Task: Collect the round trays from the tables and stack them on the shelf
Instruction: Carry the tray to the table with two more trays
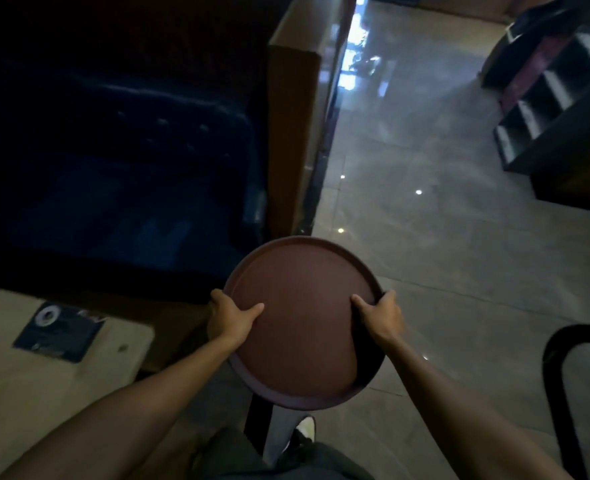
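A round brown tray [304,306] is held level in front of me, above the floor beside a table. My left hand [229,318] grips its left rim with the thumb lying on the tray's top. My right hand [381,317] grips the right rim the same way. Nothing lies on the tray. A dark shelf unit [543,95] with open compartments stands at the far right.
A pale table [26,375] with a dark card [59,330] on it is at the lower left. A blue padded booth seat [123,168] and its wooden side panel [291,133] are ahead left. Glossy tiled floor [425,220] stretches ahead. A black chair back [577,375] curves at lower right.
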